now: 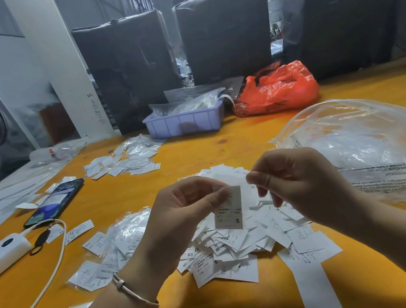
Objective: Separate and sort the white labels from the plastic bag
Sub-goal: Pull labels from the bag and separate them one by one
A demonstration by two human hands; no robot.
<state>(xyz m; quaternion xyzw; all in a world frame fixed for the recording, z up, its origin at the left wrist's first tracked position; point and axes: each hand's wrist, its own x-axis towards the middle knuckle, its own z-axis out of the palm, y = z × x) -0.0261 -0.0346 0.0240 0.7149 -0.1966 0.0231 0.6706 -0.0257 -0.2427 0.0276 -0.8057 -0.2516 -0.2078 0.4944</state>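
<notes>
Head view: left hand [179,211] pinches one label [228,210]; right hand [295,184] pinches another label [229,176].

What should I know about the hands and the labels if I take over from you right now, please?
Left hand pinches one white label marked S; right hand pinches a label edge beside it.
Unsorted pile lies on the table under both hands; the clear plastic bag lies at the right.
Done: small groups set out at left.
Left: most of the pile.
</notes>
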